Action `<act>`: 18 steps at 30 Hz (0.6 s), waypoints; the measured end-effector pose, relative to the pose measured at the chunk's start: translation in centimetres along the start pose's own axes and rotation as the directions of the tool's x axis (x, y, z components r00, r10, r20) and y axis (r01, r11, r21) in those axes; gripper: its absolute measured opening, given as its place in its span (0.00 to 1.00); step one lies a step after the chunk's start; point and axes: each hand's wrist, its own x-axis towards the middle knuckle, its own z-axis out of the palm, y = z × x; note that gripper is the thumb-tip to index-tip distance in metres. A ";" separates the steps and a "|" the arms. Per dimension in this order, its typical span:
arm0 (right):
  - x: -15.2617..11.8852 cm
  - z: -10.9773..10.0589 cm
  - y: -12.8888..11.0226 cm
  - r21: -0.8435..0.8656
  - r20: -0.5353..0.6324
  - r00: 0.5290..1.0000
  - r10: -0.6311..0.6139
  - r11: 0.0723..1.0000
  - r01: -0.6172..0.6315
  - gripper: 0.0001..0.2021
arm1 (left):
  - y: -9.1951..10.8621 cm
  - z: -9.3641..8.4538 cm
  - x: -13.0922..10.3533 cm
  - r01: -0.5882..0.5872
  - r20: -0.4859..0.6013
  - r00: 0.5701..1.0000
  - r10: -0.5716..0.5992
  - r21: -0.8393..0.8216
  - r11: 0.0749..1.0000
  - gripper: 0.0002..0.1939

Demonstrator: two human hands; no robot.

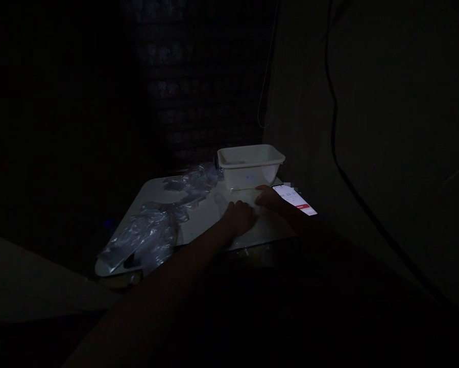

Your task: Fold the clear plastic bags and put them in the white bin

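My left hand (pixel 240 217) rests low over the white tabletop (pixel 198 222) with its fingers curled closed. Just right of it, my right hand (pixel 268 197) is also closed, fingers bent toward the left one. A faint clear plastic sheet or bag (pixel 222 203) seems to lie flat by the left hand. What either hand grips is too dark to make out. Behind both hands stands a white plastic tub (pixel 248 176), with something pale inside. Beside the right hand lies a phone (pixel 295 199) with a lit screen.
Crumpled clear plastic bags (pixel 152 230) cover the table's left side, and more plastic bags (pixel 198 179) lie farther back by the tub. A dark cable (pixel 334 122) hangs along the right wall. A dark brick-like wall (pixel 175 87) rises behind. The surroundings are very dim.
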 end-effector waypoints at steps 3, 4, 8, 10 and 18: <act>-0.6 0.5 -1.5 -0.045 0.058 0.996 0.071 0.997 -0.069 0.17 | -1.9 -1.0 -0.6 0.141 0.009 0.990 -0.141 0.045 0.989 0.16; -0.8 0.6 -2.0 -0.066 0.088 0.991 0.098 0.994 -0.093 0.16 | -2.5 -1.2 -0.8 0.177 0.009 0.984 -0.177 0.044 0.983 0.15; -1.4 0.9 -3.5 -0.110 0.230 0.963 0.138 0.987 -0.115 0.14 | -3.8 -1.2 -1.2 0.257 0.010 0.966 -0.257 0.011 0.966 0.16; -1.5 0.9 -3.6 -0.132 0.258 0.955 0.145 0.985 -0.114 0.18 | -3.8 -0.8 -1.1 0.225 0.004 0.974 -0.225 -0.024 0.974 0.19; -0.9 0.2 -2.3 -0.524 0.161 0.987 -0.030 0.844 0.111 0.14 | -2.4 0.7 -0.5 0.081 0.181 0.981 -0.066 -0.071 0.994 0.24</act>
